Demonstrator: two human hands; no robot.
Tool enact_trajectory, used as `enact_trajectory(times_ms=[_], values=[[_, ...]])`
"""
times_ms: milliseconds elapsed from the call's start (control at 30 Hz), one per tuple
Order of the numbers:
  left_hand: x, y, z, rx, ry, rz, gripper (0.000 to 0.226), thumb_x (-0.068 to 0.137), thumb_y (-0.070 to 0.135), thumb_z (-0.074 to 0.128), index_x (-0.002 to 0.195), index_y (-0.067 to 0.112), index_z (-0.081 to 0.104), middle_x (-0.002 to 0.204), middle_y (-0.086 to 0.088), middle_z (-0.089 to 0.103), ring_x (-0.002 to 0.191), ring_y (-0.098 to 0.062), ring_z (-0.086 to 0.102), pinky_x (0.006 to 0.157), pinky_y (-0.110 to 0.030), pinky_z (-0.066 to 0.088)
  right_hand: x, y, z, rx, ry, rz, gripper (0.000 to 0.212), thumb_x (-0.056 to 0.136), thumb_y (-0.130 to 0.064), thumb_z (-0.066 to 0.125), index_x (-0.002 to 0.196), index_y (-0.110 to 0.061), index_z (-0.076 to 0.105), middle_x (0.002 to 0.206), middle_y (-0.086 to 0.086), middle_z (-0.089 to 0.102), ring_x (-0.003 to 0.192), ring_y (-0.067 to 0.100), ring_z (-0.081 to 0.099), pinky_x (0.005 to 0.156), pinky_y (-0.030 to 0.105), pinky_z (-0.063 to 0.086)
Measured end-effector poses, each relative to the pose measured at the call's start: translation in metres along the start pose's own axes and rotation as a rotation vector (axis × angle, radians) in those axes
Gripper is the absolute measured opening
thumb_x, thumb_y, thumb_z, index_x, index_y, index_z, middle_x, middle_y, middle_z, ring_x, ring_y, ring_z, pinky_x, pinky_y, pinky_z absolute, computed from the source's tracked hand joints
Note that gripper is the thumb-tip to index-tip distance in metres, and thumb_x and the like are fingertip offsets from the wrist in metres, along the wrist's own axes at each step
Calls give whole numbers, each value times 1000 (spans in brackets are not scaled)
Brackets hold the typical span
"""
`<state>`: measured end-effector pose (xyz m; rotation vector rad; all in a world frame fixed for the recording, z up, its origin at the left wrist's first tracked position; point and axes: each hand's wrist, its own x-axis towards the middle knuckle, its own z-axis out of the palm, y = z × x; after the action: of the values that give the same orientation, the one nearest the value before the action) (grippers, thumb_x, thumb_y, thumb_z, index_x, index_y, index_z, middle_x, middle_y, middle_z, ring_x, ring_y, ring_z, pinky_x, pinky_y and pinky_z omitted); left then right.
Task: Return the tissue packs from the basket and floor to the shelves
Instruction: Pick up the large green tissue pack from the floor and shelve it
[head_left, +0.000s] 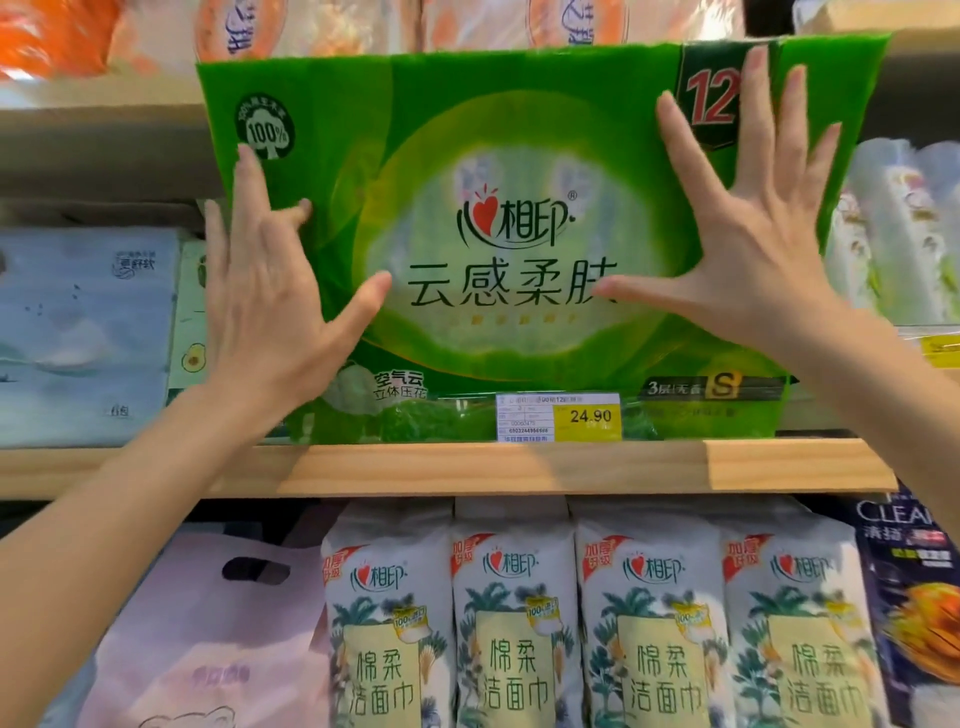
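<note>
A: Pressing flat, both hands are spread open: left hand (270, 306) and right hand (748, 249) are laid on the green tissue pack (498, 171).

B: Pack location?

A: Stood upright on the wooden shelf (519, 467), under both palms. White tissue packs (587, 623) are seen below the hands.

Green tissue pack (519, 234) under my hands: brand 心相印, then 云感柔肤; "12" at top right; "100%" in a round badge at top left; 空气云 立体压花 low on the left; "3层" and "S" low on the right.
Price tag (558, 417) on the shelf edge: 24.90.
White packs (514, 623) below: 心相印, 棉柔洁面巾, 加厚升级.
Dark pack (904, 587) at far right: "CLEA", cut off.
</note>
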<state>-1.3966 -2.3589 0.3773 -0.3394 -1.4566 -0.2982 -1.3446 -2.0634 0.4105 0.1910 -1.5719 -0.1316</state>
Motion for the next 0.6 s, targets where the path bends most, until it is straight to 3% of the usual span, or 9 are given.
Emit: enact_trajectory(times_ms=[67,233,600], values=[[15,5,-1,0,22,30,83,84,60,42,144,12,9,155,-23,6,144,-33,4,115,-41,-4,9,-6,3,-19,1,9,118,50,-93,35,147,-33,3,152,29,-6,136,53,-8,103,69,-6],[45,27,12,171,4,87,89,71,84,21,145,40,1,155,-23,-2,140,-49,-5,103,-70,-5,11,-4,10,-31,19,8,116,50,-94,33,146,-37,4,152,28,-6,136,54,-9,102,69,-7],[48,24,28,199,86,87,86,71,85,23,144,43,6,156,-22,2,140,-49,-2,103,-71,-2,16,0,16,-72,-10,0,119,46,-94,34,145,-39,1,153,26,-10,136,53,-11,102,69,-8]])
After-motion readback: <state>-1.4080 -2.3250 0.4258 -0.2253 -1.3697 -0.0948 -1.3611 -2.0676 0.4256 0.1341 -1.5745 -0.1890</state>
